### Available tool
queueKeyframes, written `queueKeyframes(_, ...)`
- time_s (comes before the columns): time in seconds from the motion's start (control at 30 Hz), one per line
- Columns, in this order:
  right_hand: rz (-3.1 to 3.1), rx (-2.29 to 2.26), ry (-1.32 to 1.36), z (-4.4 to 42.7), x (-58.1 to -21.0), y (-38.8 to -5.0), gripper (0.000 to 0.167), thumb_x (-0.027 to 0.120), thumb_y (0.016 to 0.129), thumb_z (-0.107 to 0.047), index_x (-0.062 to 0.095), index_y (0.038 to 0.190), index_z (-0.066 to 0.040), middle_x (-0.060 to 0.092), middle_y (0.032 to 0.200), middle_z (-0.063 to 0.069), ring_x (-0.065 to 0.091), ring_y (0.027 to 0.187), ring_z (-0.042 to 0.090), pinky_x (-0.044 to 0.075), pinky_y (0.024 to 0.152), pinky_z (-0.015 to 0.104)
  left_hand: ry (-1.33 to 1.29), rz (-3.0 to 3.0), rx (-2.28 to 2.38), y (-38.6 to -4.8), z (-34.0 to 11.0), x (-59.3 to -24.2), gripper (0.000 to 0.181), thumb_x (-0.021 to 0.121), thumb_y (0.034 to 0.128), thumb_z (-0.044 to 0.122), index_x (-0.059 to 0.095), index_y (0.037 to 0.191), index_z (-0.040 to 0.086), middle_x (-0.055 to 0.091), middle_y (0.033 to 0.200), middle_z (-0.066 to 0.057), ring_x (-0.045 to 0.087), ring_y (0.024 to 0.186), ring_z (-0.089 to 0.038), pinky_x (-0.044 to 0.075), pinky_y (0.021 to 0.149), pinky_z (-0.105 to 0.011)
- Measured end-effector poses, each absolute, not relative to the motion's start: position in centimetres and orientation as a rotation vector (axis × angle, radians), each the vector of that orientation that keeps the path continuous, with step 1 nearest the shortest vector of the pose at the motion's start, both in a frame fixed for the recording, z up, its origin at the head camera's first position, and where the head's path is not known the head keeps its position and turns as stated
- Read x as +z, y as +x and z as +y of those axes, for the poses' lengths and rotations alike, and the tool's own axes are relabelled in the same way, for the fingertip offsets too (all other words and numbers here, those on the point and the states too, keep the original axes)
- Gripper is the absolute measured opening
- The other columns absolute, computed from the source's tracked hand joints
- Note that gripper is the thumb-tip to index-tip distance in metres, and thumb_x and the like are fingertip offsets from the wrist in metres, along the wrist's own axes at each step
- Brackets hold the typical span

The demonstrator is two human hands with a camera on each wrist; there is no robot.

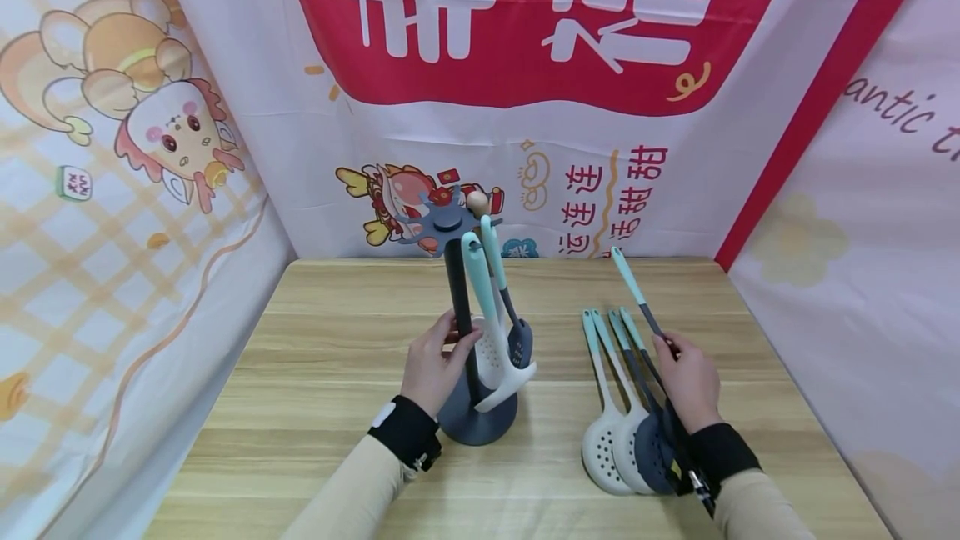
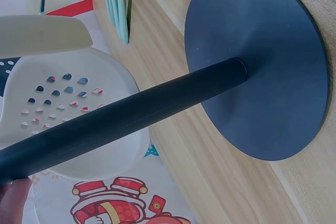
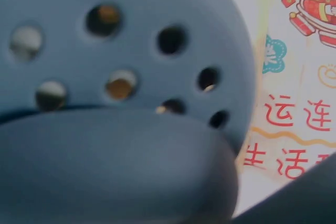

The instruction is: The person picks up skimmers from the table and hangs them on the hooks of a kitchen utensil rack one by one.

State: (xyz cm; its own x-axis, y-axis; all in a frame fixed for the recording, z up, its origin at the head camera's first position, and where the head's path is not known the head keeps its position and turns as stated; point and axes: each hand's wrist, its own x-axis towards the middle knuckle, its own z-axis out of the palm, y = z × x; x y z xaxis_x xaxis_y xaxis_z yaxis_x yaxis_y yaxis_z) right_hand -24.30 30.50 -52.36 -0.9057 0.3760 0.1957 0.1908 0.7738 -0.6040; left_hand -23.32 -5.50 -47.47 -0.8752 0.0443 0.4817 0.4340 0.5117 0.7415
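Skimmers, two pale (image 1: 604, 452) and one dark (image 1: 649, 452), lie nearest, just past three o'clock from the upright stand (image 1: 457, 298), taking twelve as straight away from the person. Their heads face six and their handles point towards eleven, an arrangement that probably makes each one easy to pick out. Another dark shaft lies beside them, its head hidden by the right arm.

Above this row the right hand (image 1: 688, 380) has its fingers curled round the dark shaft of a turquoise-handled utensil (image 1: 628, 275), perhaps so the handle's tip is left free; that tip points to eleven. The right wrist view shows a dark perforated head and a rounded dark surface; which belongs to it, I cannot tell.

Towards eight o'clock of the black pole, the left hand (image 1: 435, 365) pinches it between thumb and fingers, seemingly to steady the stand. Its broad round base (image 1: 472, 430) sits flat on the wooden table (image 1: 322, 373), likely for balance. On the three o'clock side, pale utensils (image 1: 480, 273) and a dark slotted spoon (image 1: 520, 346) hang heads down, below the toothed top (image 1: 448, 222). Farthest, at twelve, rises a printed backdrop (image 1: 465, 130).
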Motion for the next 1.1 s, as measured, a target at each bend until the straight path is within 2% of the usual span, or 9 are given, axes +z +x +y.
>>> queueKeyframes(0.3,-2.581,0.896,-0.358,29.2,-50.8,-24.0,0.036,0.056,0.102,-0.028,0.068,0.118,0.002,0.070,0.099,0.023,0.063,0.075,0.029,0.044,0.057,0.028,-0.388,-2.356,-1.333,-23.5,-5.6,-47.6,0.031,0.069,0.0930,0.022,0.062,0.121,0.011,0.074,0.103,-0.006,0.073,0.086,-0.021,0.061,0.067,-0.024)
queueKeyframes(0.53,-2.459,0.927,-0.246,27.8,-49.8,-23.7,0.032,0.060,0.100,-0.025,0.070,0.116,0.001,0.072,0.098,0.021,0.064,0.078,0.031,0.046,0.063,0.030,-0.402,-2.347,-1.324,-23.5,-5.6,-47.6,0.030,0.068,0.0937,0.023,0.062,0.120,0.011,0.074,0.101,-0.007,0.073,0.086,-0.021,0.061,0.067,-0.024)
queueKeyframes(0.9,-2.297,0.996,-0.080,25.8,-48.4,-23.2,0.027,0.064,0.097,-0.019,0.071,0.112,0.003,0.072,0.098,0.021,0.063,0.078,0.026,0.038,0.063,0.005,-0.423,-2.324,-1.314,-23.7,-5.7,-47.8,0.029,0.068,0.0939,0.025,0.063,0.119,0.012,0.074,0.100,-0.006,0.073,0.085,-0.021,0.061,0.066,-0.023)
queueKeyframes(1.1,-2.229,1.036,-0.007,24.7,-47.3,-22.7,0.023,0.066,0.096,-0.016,0.072,0.110,0.001,0.073,0.094,0.017,0.056,0.071,0.014,0.039,0.061,0.006,-0.423,-2.317,-1.322,-23.7,-5.7,-47.9,0.029,0.068,0.0935,0.025,0.063,0.119,0.011,0.074,0.099,-0.007,0.073,0.085,-0.022,0.061,0.066,-0.024)
